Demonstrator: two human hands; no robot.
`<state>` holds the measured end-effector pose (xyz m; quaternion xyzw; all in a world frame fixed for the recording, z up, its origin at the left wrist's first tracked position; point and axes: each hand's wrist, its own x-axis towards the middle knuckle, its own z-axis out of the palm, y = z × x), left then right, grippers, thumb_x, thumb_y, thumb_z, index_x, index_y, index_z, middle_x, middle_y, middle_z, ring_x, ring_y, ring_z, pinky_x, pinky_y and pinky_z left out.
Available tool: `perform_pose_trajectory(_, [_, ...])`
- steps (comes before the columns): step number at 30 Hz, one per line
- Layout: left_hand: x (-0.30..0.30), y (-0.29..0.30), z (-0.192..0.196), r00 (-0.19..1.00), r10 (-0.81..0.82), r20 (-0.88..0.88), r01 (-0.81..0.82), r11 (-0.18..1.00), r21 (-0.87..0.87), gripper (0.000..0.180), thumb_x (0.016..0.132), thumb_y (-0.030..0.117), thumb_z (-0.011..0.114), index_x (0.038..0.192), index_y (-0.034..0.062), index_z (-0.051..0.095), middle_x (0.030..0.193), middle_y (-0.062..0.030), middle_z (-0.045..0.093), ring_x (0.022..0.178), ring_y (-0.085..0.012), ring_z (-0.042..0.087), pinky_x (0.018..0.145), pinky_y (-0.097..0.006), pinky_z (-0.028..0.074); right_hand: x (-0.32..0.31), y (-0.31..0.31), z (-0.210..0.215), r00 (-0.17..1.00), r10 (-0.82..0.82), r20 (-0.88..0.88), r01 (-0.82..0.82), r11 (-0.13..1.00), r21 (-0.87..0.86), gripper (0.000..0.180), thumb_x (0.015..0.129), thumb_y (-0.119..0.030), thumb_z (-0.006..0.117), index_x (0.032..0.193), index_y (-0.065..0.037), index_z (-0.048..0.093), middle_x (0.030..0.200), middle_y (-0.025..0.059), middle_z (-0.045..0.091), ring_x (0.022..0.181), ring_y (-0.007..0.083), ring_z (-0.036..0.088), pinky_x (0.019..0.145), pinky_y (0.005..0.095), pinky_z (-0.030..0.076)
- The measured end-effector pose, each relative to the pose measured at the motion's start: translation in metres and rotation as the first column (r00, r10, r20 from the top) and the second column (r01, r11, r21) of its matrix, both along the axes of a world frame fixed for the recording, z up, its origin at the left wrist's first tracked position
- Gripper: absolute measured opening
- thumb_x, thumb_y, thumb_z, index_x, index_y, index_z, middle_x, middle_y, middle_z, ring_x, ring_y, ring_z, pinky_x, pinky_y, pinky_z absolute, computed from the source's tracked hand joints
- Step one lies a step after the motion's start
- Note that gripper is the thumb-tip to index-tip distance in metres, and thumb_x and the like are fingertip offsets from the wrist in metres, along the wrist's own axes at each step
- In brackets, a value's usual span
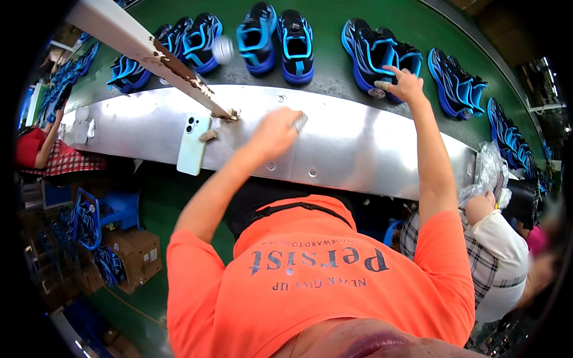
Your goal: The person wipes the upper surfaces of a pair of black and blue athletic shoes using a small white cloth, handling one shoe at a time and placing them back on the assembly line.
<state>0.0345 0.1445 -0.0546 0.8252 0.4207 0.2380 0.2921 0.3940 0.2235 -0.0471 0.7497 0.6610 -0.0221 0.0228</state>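
Upper right of the head view: right hand [406,83] rests on a blue-and-black sneaker [373,56] on the green conveyor belt [334,18], fingers curled over its heel end, not clearly gripping. Centre: left hand [276,132] lies on the metal ledge [358,149], fingers closed around a small pale object [300,121], kind unclear. Sneaker likely light, soft upper, stiffer sole; best taken at heel collar or sole edge. White phone [193,145] lies left on the ledge.

Shoes [371,53] black with bright blue stripes, belt [334,27] green, ledge [346,149] silver, phone [193,145] pale mint, shirt [310,280] orange.
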Motion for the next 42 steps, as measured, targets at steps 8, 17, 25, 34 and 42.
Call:
perform_pose_trajectory(8, [-0.011, -0.065, -0.013, 0.979, 0.147, 0.139, -0.039, 0.81, -0.585, 0.041, 0.085, 0.001, 0.041, 0.124, 0.0031, 0.056, 0.12, -0.0113, 0.059, 0.108, -0.0235, 0.058, 0.083, -0.032, 0.049, -0.08, -0.075, 0.06, 0.903, 0.155, -0.4, -0.192, 0.98, -0.053, 0.041, 0.076, -0.051, 0.068, 0.087, -0.012, 0.071, 0.071, 0.0163, 0.066, 0.071, 0.034, 0.065, 0.064, 0.0413, 0.052])
perform_pose_trajectory(17, [-0.008, -0.077, 0.022, 0.971, 0.231, -0.057, -0.226, 0.819, -0.527, 0.037, 0.082, 0.022, 0.073, 0.107, -0.0002, 0.055, 0.084, -0.0108, 0.064, 0.072, -0.0185, 0.06, 0.067, -0.032, 0.05, -0.136, -0.217, 0.056, 0.586, 0.477, -0.655, -0.552, 0.827, 0.108, 0.031, 0.074, -0.025, 0.073, 0.101, -0.01, 0.068, 0.08, 0.0101, 0.06, 0.083, 0.0298, 0.059, 0.076, 0.0395, 0.045])
perform_pose_trajectory(25, [0.025, -0.053, 0.029, 0.998, 0.002, 0.06, -0.012, 0.985, 0.172, 0.051, 0.069, 0.003, 0.074, 0.118, 0.0068, 0.059, 0.12, -0.0103, 0.061, 0.105, -0.0307, 0.056, 0.089, -0.038, 0.047, -0.099, -0.188, 0.071, 0.761, 0.472, -0.445, -0.305, 0.866, 0.397, 0.069, 0.063, -0.002, 0.078, 0.127, -0.017, 0.057, 0.112, 0.0103, 0.061, 0.104, 0.0297, 0.059, 0.087, 0.0348, 0.049])
perform_pose_trajectory(34, [0.024, -0.048, 0.03, 0.986, -0.164, -0.035, 0.167, 0.97, 0.174, 0.049, 0.059, -0.013, 0.061, 0.104, 0.0073, 0.064, 0.116, -0.0043, 0.063, 0.098, -0.0296, 0.056, 0.083, -0.037, 0.049, -0.098, -0.183, 0.037, 0.627, 0.288, -0.723, -0.115, 0.953, 0.28, 0.053, 0.066, 0.009, 0.067, 0.115, -0.009, 0.061, 0.102, 0.0107, 0.065, 0.097, 0.0322, 0.063, 0.082, 0.0381, 0.052])
perform_pose_trajectory(42, [0.021, -0.064, 0.025, 0.956, -0.214, -0.201, 0.275, 0.892, 0.358, 0.022, 0.073, 0.005, 0.059, 0.094, 0.0112, 0.064, 0.123, -0.0033, 0.061, 0.104, -0.0298, 0.052, 0.085, -0.041, 0.045, -0.119, -0.224, 0.028, 0.763, 0.534, -0.364, -0.39, 0.83, 0.4, 0.042, 0.065, 0.003, 0.067, 0.105, -0.009, 0.064, 0.112, 0.0136, 0.056, 0.117, 0.0373, 0.052, 0.096, 0.0421, 0.047])
